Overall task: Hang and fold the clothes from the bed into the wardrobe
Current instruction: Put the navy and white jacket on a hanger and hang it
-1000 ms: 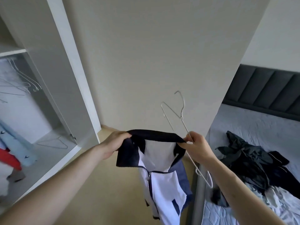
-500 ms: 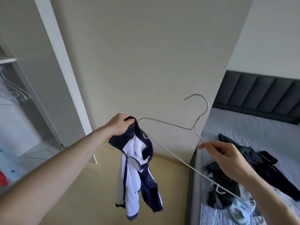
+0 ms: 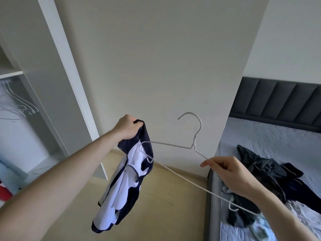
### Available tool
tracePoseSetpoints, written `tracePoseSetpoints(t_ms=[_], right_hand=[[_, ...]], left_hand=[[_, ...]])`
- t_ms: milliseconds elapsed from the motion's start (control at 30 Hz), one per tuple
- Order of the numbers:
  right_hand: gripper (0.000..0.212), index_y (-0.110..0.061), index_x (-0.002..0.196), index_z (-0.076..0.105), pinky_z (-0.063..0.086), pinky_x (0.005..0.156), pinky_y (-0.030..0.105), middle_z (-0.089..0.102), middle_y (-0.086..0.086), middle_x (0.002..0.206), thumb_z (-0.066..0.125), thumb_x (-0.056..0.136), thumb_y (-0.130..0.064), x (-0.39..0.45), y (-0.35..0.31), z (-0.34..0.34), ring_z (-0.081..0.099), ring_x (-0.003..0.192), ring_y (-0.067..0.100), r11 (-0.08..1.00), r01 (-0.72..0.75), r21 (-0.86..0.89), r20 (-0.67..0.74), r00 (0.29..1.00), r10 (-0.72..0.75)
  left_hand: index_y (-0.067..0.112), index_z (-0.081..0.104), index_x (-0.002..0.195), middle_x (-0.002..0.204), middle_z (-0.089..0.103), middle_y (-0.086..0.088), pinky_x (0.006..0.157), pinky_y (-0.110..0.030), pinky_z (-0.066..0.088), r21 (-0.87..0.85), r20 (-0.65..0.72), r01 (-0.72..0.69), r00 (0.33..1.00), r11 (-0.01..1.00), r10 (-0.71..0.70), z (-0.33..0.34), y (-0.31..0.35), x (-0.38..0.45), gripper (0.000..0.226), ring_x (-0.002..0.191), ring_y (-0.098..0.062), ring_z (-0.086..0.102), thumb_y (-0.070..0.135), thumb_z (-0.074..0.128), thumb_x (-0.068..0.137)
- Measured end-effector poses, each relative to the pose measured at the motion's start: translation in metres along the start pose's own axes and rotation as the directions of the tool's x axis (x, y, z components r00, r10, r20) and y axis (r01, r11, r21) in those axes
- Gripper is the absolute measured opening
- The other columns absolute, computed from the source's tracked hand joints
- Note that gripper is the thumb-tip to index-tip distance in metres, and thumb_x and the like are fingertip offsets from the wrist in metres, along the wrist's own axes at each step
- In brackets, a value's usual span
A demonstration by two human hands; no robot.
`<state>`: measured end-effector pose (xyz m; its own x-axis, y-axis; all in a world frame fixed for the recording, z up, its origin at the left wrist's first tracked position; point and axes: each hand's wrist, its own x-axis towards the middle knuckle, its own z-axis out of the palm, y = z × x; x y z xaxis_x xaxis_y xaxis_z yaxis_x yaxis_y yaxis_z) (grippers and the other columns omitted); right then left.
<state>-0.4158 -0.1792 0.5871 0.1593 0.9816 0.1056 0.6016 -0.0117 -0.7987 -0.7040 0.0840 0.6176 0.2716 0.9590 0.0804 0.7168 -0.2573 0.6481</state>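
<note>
Bedroom, pale wall ahead. Wardrobe [image 3: 43, 94] open at left, spare hangers [image 3: 19, 103] on rail. Bed [image 3: 271, 140] at right, dark clothes pile [image 3: 271, 173] on it. Jacket [image 3: 126, 178], navy and white, hangs mid-air over floor, collar bunched in left hand [image 3: 127, 127] grip. Right hand [image 3: 231, 173] pinches wire hanger [image 3: 187, 148] at right shoulder; left tip inside collar. Risk: thin wire snags lining or slips out, jacket slides off one-sided. Sleeves hidden in folds. Wardrobe lower items cut off, blurry.
</note>
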Motion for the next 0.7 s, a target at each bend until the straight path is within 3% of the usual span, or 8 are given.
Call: tracePoseSetpoints(t_ms=[133,233,300,400,500,600,667,700], right_hand=[[0.029,-0.042,0.091,0.079,0.014,0.048,0.025,0.023,-0.006,0.055,0.055,0.105,-0.033,0.007,0.001,0.018,0.018,0.049,0.012,1.000,-0.001,0.021,0.042,0.999,0.000],[0.028,-0.037,0.089,0.079,0.015,0.046,0.022,0.023,-0.006,0.053,0.056,0.104,-0.032,0.012,0.000,0.035,0.020,0.049,0.011,0.999,0.012,0.033,0.011,1.000,-0.012],[0.028,-0.032,0.087,0.078,0.017,0.046,0.022,0.028,-0.006,0.050,0.056,0.104,-0.031,0.014,0.000,0.044,0.021,0.048,0.009,0.999,0.030,0.040,-0.047,0.999,-0.028],[0.027,-0.026,0.085,0.077,0.022,0.047,0.021,0.034,-0.006,0.050,0.057,0.103,-0.028,0.012,0.000,0.054,0.024,0.049,0.008,0.996,0.055,0.064,-0.138,0.989,-0.046],[0.026,-0.021,0.082,0.074,0.024,0.047,0.018,0.038,-0.012,0.049,0.058,0.102,-0.023,0.003,0.004,0.058,0.026,0.048,0.007,0.989,0.076,0.128,-0.230,0.972,-0.045],[0.030,-0.018,0.078,0.073,0.023,0.047,0.019,0.035,-0.013,0.049,0.059,0.104,-0.022,-0.005,0.010,0.059,0.024,0.049,0.006,0.973,0.089,0.213,-0.302,0.953,-0.021],[0.032,-0.021,0.075,0.073,0.021,0.049,0.023,0.031,-0.010,0.051,0.059,0.104,-0.022,-0.010,0.012,0.057,0.023,0.051,0.011,0.968,0.090,0.233,-0.340,0.940,-0.006],[0.033,-0.023,0.074,0.073,0.021,0.050,0.025,0.030,-0.009,0.051,0.060,0.104,-0.022,-0.012,0.014,0.057,0.023,0.052,0.013,0.966,0.093,0.243,-0.354,0.935,-0.001]], left_hand=[[0.021,0.028,0.060,0.056,0.028,0.004,0.056,-0.032,0.022,-0.131,0.043,-0.020,0.999,0.991,0.026,-0.004,0.015,-0.011,0.044,0.054,-0.014,0.025,0.027,0.058,0.090],[0.004,0.049,0.068,0.065,0.045,-0.004,0.063,-0.032,0.035,-0.325,0.113,-0.017,0.992,0.945,0.057,-0.004,0.028,-0.023,0.040,0.060,-0.017,0.042,0.033,0.061,0.093],[-0.008,0.063,0.089,0.076,0.061,-0.010,0.070,-0.034,0.043,-0.461,0.152,-0.007,0.985,0.887,0.087,-0.003,0.039,-0.033,0.045,0.069,-0.019,0.055,0.036,0.063,0.095],[-0.012,0.063,0.095,0.077,0.061,-0.010,0.067,-0.031,0.042,-0.543,0.166,-0.046,0.973,0.838,0.162,-0.001,0.054,-0.050,0.046,0.069,-0.019,0.055,0.034,0.063,0.098],[-0.005,0.064,0.078,0.064,0.060,-0.005,0.057,-0.026,0.043,-0.494,0.217,-0.135,0.938,0.859,0.272,0.008,0.064,-0.073,0.043,0.058,-0.016,0.054,0.031,0.059,0.102],[0.003,0.049,0.067,0.066,0.049,0.000,0.061,-0.031,0.036,-0.249,0.264,-0.341,0.877,0.907,0.402,0.022,0.071,-0.094,0.054,0.059,-0.013,0.043,0.041,0.056,0.103],[0.009,0.059,0.072,0.090,0.054,0.006,0.076,-0.030,0.039,-0.016,0.268,-0.519,0.821,0.855,0.503,0.030,0.073,-0.101,0.050,0.079,-0.010,0.049,0.047,0.052,0.103],[0.021,0.064,0.074,0.106,0.052,0.008,0.089,-0.030,0.037,0.098,0.259,-0.591,0.792,0.801,0.553,0.031,0.075,-0.103,0.043,0.098,-0.009,0.048,0.050,0.051,0.103]])
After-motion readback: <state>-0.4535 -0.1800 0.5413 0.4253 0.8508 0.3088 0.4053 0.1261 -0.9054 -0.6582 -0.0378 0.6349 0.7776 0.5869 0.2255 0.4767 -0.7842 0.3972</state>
